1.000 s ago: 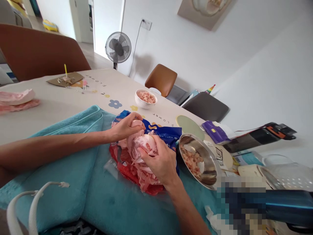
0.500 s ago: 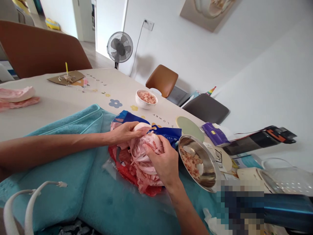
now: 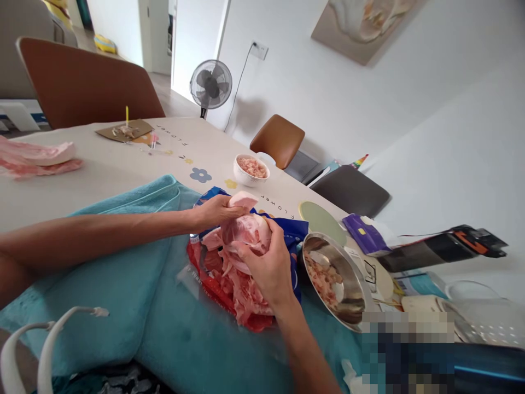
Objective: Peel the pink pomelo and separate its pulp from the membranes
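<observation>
A pile of thin pink raw meat slices (image 3: 233,279) lies on an opened red and blue plastic bag (image 3: 287,232) on a teal towel (image 3: 123,262). My left hand (image 3: 213,210) pinches the top edge of one rolled meat slice (image 3: 250,230) and pulls it upward. My right hand (image 3: 268,268) is closed around the lower part of that same slice, holding it over the pile. A steel bowl (image 3: 353,279) with chopped meat bits stands just right of my right hand.
A white bowl of chopped meat (image 3: 251,168) sits farther back on the beige flowered tablecloth (image 3: 102,169). More meat slabs (image 3: 36,156) lie at the far left. A green round lid (image 3: 320,219), a purple packet (image 3: 365,234), brown chairs (image 3: 82,82) and a fan (image 3: 211,85) surround the table.
Both hands have lifted the meat slice slightly higher and farther off the pile, with my left hand pulling its top edge up. The camera view shifted a little.
</observation>
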The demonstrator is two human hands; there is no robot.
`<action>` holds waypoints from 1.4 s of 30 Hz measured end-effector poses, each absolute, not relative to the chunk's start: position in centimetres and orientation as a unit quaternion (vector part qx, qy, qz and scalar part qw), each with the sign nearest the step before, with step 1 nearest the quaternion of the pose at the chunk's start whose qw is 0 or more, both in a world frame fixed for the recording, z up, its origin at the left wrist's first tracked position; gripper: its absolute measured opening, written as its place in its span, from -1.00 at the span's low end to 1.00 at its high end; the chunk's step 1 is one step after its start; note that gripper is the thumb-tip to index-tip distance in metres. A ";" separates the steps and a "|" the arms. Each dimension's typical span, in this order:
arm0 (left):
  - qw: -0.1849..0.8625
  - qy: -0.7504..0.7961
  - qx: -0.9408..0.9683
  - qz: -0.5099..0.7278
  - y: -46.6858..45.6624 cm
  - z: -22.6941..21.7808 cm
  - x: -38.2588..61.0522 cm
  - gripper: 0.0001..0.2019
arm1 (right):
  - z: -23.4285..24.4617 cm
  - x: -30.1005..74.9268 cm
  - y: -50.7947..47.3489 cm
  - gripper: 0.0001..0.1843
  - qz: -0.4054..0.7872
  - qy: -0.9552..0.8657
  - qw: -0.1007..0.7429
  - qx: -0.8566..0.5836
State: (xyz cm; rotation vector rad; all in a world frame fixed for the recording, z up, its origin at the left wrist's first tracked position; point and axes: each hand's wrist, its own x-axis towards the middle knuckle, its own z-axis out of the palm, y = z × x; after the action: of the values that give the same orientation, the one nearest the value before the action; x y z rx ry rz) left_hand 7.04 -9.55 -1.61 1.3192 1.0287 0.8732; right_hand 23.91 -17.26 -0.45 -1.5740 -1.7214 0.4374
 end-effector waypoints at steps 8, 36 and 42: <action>0.652 0.394 0.552 0.340 -7.9 -2.6 6.0 -0.55 | -0.1 24.7 -17.2 -0.19 0.273 -0.678 0.336 -0.594; 0.206 0.259 0.936 0.119 -10.1 2.8 3.2 -0.46 | -2.3 23.2 -17.9 -0.53 0.025 -0.798 0.374 -0.471; 0.201 0.254 0.936 0.136 -9.5 2.2 3.1 -0.48 | -2.5 23.2 -17.5 -0.55 0.029 -0.789 0.387 -0.475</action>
State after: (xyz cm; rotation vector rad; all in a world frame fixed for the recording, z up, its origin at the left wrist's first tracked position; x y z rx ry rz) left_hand 3.15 -9.54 2.21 2.6169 0.7097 0.3794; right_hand 23.22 -17.48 -2.50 -1.2091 -2.0089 0.0750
